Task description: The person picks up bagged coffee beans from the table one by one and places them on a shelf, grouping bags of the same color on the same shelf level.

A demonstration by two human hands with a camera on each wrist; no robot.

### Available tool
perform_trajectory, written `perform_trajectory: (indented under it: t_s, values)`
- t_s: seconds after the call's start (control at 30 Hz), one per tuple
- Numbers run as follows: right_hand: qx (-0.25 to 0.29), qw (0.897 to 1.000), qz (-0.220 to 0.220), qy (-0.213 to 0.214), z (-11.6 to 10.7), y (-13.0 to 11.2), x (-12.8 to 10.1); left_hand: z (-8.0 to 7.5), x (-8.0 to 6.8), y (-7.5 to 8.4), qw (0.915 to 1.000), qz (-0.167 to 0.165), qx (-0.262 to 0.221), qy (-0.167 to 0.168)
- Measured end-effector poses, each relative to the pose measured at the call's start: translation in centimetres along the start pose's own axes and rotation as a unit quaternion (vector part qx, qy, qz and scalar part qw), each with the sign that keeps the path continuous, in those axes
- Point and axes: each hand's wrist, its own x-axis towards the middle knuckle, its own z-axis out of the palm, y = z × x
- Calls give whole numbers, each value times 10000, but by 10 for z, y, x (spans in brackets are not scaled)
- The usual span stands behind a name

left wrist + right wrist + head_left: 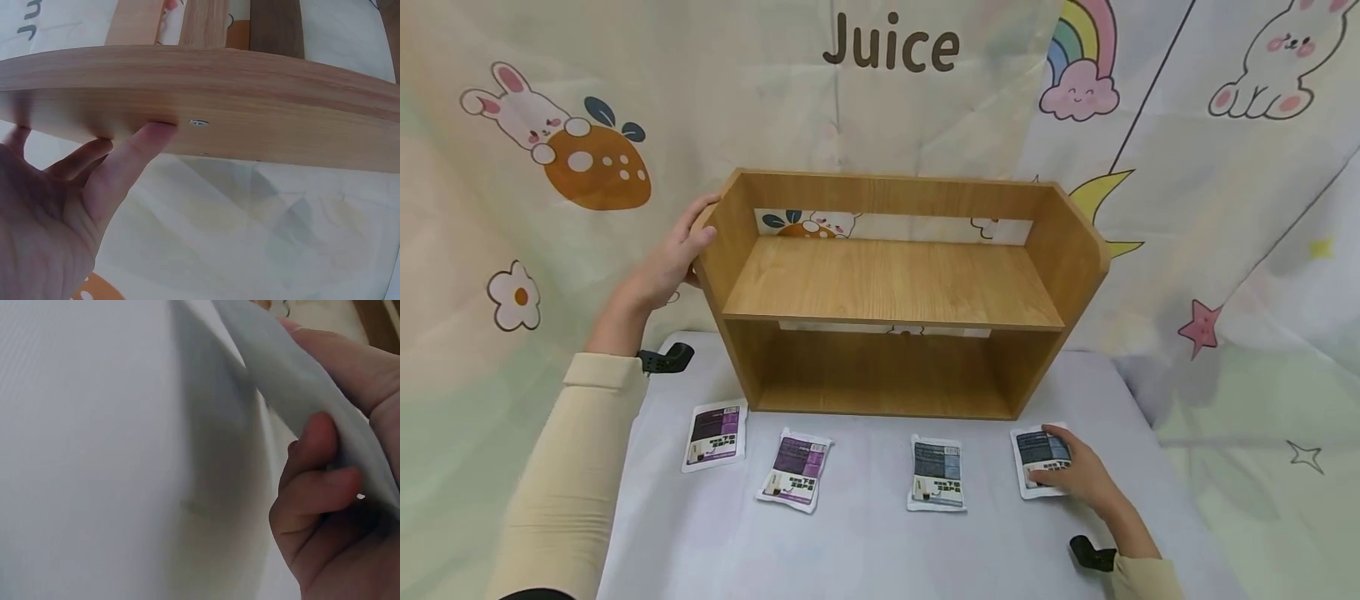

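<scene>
A person's left hand (673, 254) lies with straight fingers against the left side panel of a two-tier wooden shelf (895, 287) at the far side of a white-covered table (865, 542). The right hand (1078, 475) pinches the rightmost blue-grey sachet (1037, 458), lifting its edge. Near the shelf lie another blue-grey sachet (937, 473) and two purple sachets (796, 468), their print unreadable. The backdrop (891, 43) reads "Juice".

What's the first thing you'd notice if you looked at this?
The big wooden shelf standing in the middle of the white table, with the left hand resting on its side. In front lie four flat packets; the right hand pinches the rightmost packet. Behind, a cartoon curtain says "Juice".
</scene>
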Motion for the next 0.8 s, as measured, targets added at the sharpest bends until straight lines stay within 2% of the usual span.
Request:
perform_trajectory:
  t_s: [0.1, 0.27, 0.43, 0.63, 0.8]
  values:
    - [168, 9999, 22, -9, -2, -11, -6, 4, -1, -2, 10000, 43, -51, -31]
    - [403, 9992, -5, -37, -1, -30, -18, 6, -5, -5, 10000, -89, -1, -10]
    - [434, 9981, -378, 202, -7, -53, -31, 10, -6, -6, 9999, -102, 65, 19]
    - [590, 9949, -736, 351, -14, -96, -50, 12, -4, -8, 9999, -69, -68, 34]
    - [1107, 9881, -980, 435, -9, -133, -58, 6, -3, -7, 9999, -6, -58, 135]
